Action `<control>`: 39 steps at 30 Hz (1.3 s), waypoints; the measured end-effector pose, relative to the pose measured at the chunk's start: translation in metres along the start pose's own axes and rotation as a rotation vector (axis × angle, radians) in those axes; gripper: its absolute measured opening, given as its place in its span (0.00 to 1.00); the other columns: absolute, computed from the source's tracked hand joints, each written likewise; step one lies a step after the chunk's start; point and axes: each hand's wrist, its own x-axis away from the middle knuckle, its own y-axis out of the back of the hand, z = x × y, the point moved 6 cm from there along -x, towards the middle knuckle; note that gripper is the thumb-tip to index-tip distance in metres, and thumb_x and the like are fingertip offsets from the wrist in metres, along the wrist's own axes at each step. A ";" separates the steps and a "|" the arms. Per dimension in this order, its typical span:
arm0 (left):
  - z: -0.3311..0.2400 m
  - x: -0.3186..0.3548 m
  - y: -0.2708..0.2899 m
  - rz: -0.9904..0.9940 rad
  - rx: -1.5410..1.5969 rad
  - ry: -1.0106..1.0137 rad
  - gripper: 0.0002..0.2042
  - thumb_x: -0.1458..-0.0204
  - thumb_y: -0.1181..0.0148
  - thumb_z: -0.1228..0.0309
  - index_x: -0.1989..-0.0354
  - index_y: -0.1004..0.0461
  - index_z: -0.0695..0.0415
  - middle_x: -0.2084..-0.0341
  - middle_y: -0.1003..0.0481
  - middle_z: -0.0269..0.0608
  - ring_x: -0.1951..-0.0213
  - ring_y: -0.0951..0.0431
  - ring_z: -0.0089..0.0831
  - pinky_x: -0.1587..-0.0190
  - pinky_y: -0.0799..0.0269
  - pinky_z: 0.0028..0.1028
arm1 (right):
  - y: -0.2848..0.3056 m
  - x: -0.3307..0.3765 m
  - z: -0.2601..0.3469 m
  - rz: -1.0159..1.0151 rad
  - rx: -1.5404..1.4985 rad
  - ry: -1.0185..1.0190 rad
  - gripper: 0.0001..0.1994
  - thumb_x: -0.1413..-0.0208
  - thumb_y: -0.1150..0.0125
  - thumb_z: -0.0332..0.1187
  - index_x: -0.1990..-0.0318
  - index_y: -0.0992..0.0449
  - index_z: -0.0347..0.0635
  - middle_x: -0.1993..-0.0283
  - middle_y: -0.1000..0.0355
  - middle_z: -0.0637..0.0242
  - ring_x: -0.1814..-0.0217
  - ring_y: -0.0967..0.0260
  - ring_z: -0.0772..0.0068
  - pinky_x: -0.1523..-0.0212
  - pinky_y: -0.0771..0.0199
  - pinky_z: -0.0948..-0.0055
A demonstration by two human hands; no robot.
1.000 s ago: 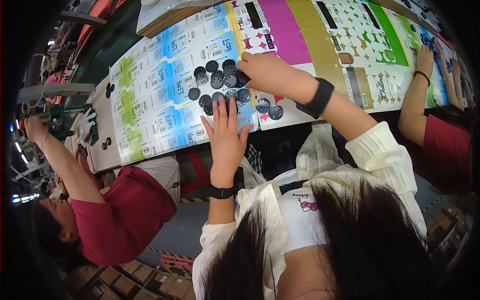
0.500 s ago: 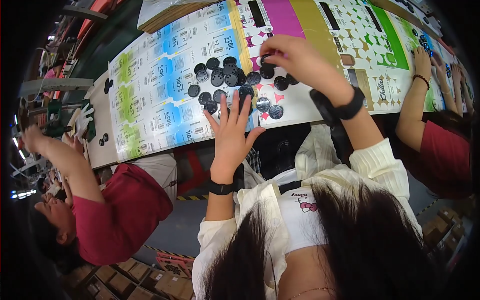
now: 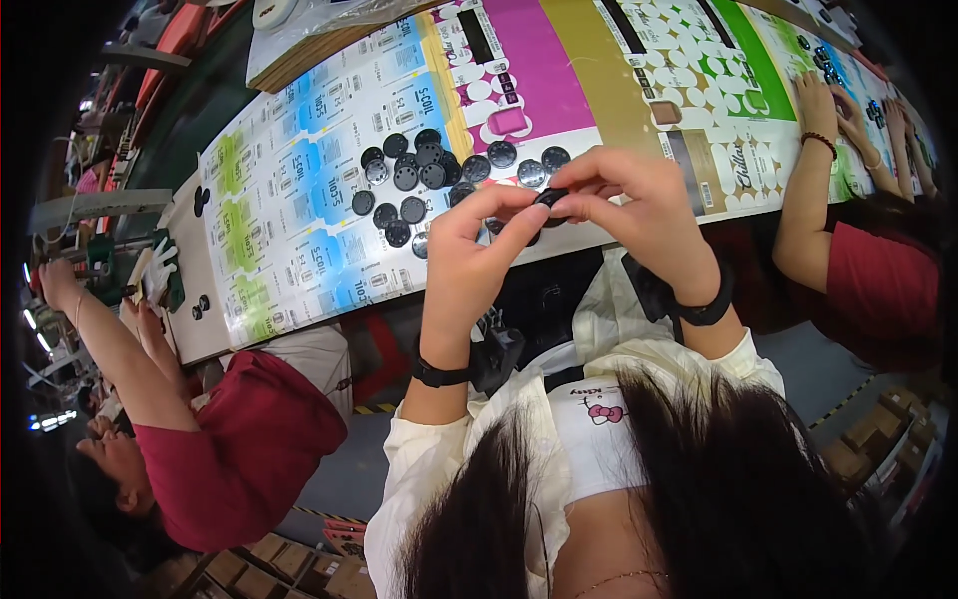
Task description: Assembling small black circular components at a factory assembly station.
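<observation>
Both of my hands meet above the table's near edge and pinch one small black round disc (image 3: 550,198) between them. My left hand (image 3: 477,250) grips its left side with thumb and forefinger. From the right, my right hand (image 3: 639,200) holds it with thumb and fingertips, which cover much of it. Just beyond my left hand lies a loose group of similar black discs (image 3: 406,177), some showing small holes and some overlapping. A few more, such as a shiny disc (image 3: 531,174), lie behind the held one; others are partly hidden by my fingers.
Printed sheets in green, blue, magenta and gold cover the table (image 3: 186,262). A wooden board (image 3: 324,45) rests at the far edge. To the left sits a co-worker in a red shirt (image 3: 244,449); another person's arm (image 3: 813,170) reaches over discs at the right.
My left hand has lifted off the discs and moved right. My right hand has come nearer to me, and both now hold one disc together. The view has shifted slightly.
</observation>
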 end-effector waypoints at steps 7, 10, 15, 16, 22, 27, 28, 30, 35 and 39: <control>0.015 0.004 0.000 -0.113 0.038 0.090 0.05 0.58 0.45 0.76 0.74 0.29 0.65 0.80 0.29 0.35 0.77 0.31 0.16 0.74 0.38 0.14 | -0.010 0.013 0.003 -0.101 0.269 0.161 0.15 0.66 0.40 0.22 0.65 0.30 0.35 0.69 0.33 0.61 0.73 0.34 0.73 0.72 0.32 0.80; 0.023 0.008 0.001 -0.145 0.067 0.109 0.05 0.58 0.45 0.76 0.74 0.29 0.65 0.80 0.29 0.36 0.77 0.31 0.16 0.75 0.38 0.14 | -0.016 0.016 0.000 -0.106 0.332 0.227 0.17 0.67 0.39 0.23 0.64 0.31 0.36 0.68 0.34 0.61 0.71 0.35 0.71 0.71 0.33 0.79; 0.023 0.009 0.003 -0.120 0.081 0.085 0.06 0.56 0.47 0.76 0.71 0.29 0.65 0.79 0.29 0.36 0.76 0.31 0.18 0.73 0.38 0.15 | -0.021 0.017 -0.010 -0.107 0.334 0.198 0.19 0.67 0.41 0.22 0.61 0.32 0.37 0.66 0.36 0.61 0.68 0.37 0.68 0.69 0.35 0.77; 0.024 0.007 0.001 -0.090 0.048 0.076 0.06 0.55 0.49 0.75 0.71 0.29 0.66 0.78 0.29 0.36 0.75 0.31 0.18 0.72 0.38 0.15 | -0.018 0.018 -0.014 -0.110 0.337 0.198 0.19 0.67 0.41 0.22 0.61 0.32 0.37 0.66 0.36 0.61 0.68 0.37 0.68 0.69 0.35 0.77; 0.022 0.006 0.013 -0.182 -0.293 -0.070 0.06 0.55 0.49 0.76 0.70 0.30 0.65 0.79 0.29 0.36 0.75 0.31 0.19 0.71 0.38 0.16 | 0.005 0.033 -0.046 -0.162 0.314 0.031 0.17 0.62 0.45 0.22 0.60 0.33 0.38 0.64 0.38 0.61 0.66 0.38 0.68 0.65 0.37 0.77; 0.019 0.008 0.020 -0.175 -0.317 -0.043 0.06 0.55 0.50 0.76 0.70 0.30 0.65 0.77 0.28 0.38 0.73 0.31 0.21 0.68 0.37 0.18 | 0.024 0.047 -0.065 -0.227 0.254 -0.093 0.16 0.59 0.47 0.23 0.59 0.35 0.38 0.63 0.40 0.62 0.64 0.39 0.69 0.64 0.37 0.77; 0.017 0.006 0.021 -0.170 -0.331 -0.055 0.07 0.54 0.51 0.75 0.69 0.30 0.66 0.75 0.28 0.39 0.72 0.30 0.21 0.67 0.37 0.17 | 0.027 0.048 -0.066 -0.247 0.271 -0.098 0.16 0.59 0.47 0.23 0.59 0.35 0.38 0.63 0.40 0.62 0.64 0.39 0.69 0.64 0.37 0.77; -0.002 -0.011 0.005 -0.082 -0.414 -0.113 0.07 0.54 0.51 0.75 0.69 0.30 0.66 0.76 0.28 0.39 0.72 0.30 0.21 0.68 0.37 0.17 | 0.034 0.052 -0.069 -0.276 0.194 -0.117 0.15 0.58 0.47 0.23 0.58 0.36 0.37 0.63 0.41 0.62 0.64 0.39 0.69 0.64 0.37 0.77; -0.042 -0.074 -0.052 0.177 -0.743 -0.339 0.07 0.58 0.48 0.74 0.71 0.29 0.64 0.78 0.28 0.39 0.74 0.30 0.21 0.69 0.37 0.19 | 0.060 0.072 -0.074 -0.430 0.107 -0.131 0.15 0.58 0.48 0.22 0.58 0.36 0.37 0.63 0.41 0.62 0.65 0.40 0.70 0.64 0.38 0.78; -0.031 -0.159 -0.113 0.414 -0.870 -0.497 0.14 0.60 0.45 0.68 0.64 0.30 0.59 0.66 0.30 0.44 0.64 0.31 0.31 0.62 0.36 0.24 | 0.068 0.083 -0.068 -0.454 0.127 -0.142 0.15 0.59 0.47 0.22 0.59 0.36 0.37 0.63 0.41 0.62 0.65 0.40 0.70 0.64 0.39 0.78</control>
